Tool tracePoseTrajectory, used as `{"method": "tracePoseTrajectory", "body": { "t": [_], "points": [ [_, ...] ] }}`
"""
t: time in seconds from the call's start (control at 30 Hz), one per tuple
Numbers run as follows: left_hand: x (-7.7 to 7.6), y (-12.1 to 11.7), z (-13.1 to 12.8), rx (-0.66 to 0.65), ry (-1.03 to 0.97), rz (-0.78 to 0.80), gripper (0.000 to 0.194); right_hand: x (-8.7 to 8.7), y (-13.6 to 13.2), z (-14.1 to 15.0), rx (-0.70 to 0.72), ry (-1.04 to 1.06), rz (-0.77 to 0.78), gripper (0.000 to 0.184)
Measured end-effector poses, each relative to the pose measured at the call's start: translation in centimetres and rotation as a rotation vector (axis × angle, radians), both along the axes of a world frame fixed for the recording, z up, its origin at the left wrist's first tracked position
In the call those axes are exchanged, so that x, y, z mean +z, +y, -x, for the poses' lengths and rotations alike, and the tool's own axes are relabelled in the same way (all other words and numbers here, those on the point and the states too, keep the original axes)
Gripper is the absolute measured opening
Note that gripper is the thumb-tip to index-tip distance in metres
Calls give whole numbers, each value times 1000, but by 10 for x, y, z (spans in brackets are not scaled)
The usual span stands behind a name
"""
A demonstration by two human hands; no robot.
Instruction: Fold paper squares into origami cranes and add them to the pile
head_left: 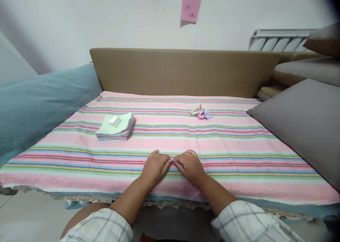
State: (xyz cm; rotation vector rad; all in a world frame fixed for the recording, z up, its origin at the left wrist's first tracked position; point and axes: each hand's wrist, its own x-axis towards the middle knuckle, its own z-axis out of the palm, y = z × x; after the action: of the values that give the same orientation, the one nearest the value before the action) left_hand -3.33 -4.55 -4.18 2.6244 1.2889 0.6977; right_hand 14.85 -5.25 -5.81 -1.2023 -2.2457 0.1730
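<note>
My left hand (pixel 156 167) and my right hand (pixel 190 166) meet over the front middle of the striped cloth, fingertips pinched close together. Between them shows a thin sliver of folded paper (pixel 173 161), pinkish purple, gripped from both sides; most of it is hidden by my fingers. Farther back and to the right lies a small cluster of folded paper cranes (pixel 201 113) in green, pink and purple. To the left sits a stack of coloured paper sheets (pixel 117 128), pale green on top, with a small white block (pixel 114 121) resting on it.
The pink striped cloth (pixel 170 139) covers the seat, its front edge near my forearms. A brown backrest (pixel 175 72) rises behind. Grey cushions (pixel 302 118) pile up at the right, and a blue-covered armrest (pixel 50 107) bounds the left. A pink note (pixel 191 6) hangs on the wall.
</note>
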Motion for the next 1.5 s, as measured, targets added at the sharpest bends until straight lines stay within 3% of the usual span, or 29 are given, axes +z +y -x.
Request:
{"method": "tracePoseTrajectory", "body": {
  "t": [0.17, 0.3, 0.4, 0.63, 0.83, 1.0, 1.1, 1.27, 1.5],
  "points": [
    [7, 0, 0, 25, -154, 89, 23, 7, 0, -1, -15, 62, 73, 21],
    [11, 2, 8, 182, -356, 27, 27, 20, 5, -8, -120, 220, 368, 17],
    [14, 3, 15, 221, -332, -45, 27, 25, 10, -14, -163, 320, 563, 17],
    [18, -15, 12, 8, -64, -155, 20, 22, 22, -18, -97, 366, 781, 17],
    [-5, -23, 3, -173, 139, -173, 36, 16, 35, -18, -95, 359, 912, 20],
    [-16, -21, 4, -188, 253, -79, 65, 17, 38, -18, -99, 402, 953, 22],
    [-17, -20, 5, -186, 275, -60, 66, 18, 36, -22, -111, 470, 943, 13],
    [-18, -21, 2, -173, 287, -75, 68, 10, 31, -38, -116, 625, 965, 26],
    [-18, -21, -1, -155, 300, -91, 70, 2, 27, -47, -178, 562, 865, 18]
  ]
}}
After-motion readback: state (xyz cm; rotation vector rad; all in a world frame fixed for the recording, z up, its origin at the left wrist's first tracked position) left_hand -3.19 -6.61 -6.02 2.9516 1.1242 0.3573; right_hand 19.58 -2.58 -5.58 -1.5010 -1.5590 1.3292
